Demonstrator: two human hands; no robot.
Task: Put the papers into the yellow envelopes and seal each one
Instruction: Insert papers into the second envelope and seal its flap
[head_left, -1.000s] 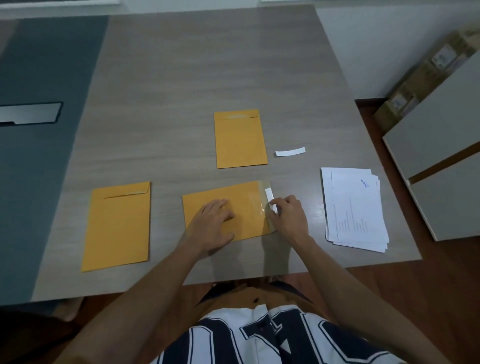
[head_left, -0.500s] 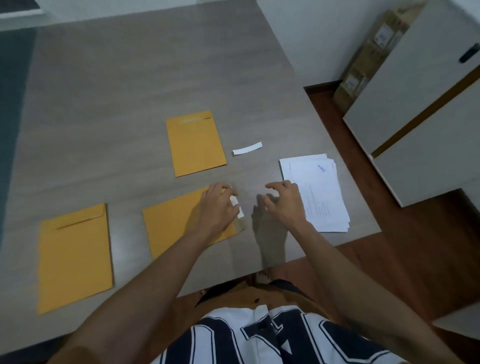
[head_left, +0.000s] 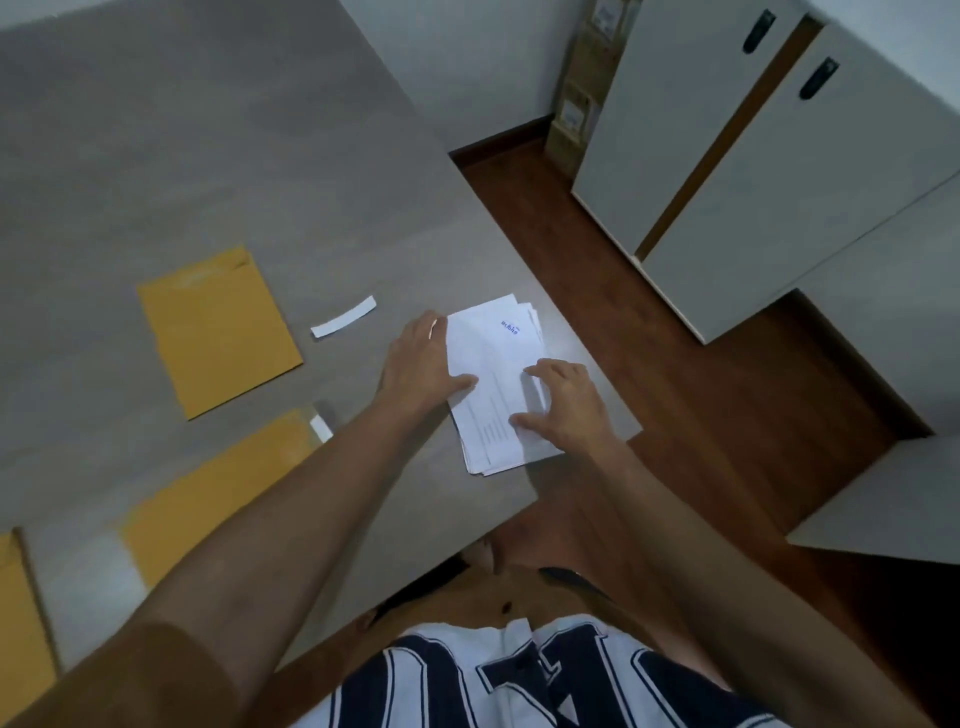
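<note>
We see the stack of papers (head_left: 498, 384) lying at the right corner of the tabletop (head_left: 208, 156), close to its near and right edges, with both hands on it. The left hand (head_left: 418, 364) lies flat and open against the stack's left edge, fingers stretched along that edge and thumb resting on the top sheet; it grips nothing that we can make out. The right hand (head_left: 566, 410) rests on the stack's right, nearer part, fingers spread and slightly curled, pressing down on the sheets; whether it has pinched a sheet we cannot tell.

Left of the stack, apart from it, a small white strip (head_left: 344, 317) lies loose on the tabletop. Farther left is a yellow envelope (head_left: 218, 332), lying flat with its flap end toward the far side. Nearer to us, a second yellow envelope (head_left: 218, 488) lies partly under the left forearm, with a bit of white strip (head_left: 321, 427) at its far right corner. A third yellow envelope (head_left: 21, 623) is cut off at the left border. Nothing lies between the hands and the papers.

The stack's long axis runs from near to far, tilted a little leftward toward us, and the blue mark (head_left: 510, 326) sits at its far end. The sheets are slightly fanned at the near edge. Right of the tabletop stand white cabinets (head_left: 753, 171) on the wooden floor (head_left: 649, 322).
</note>
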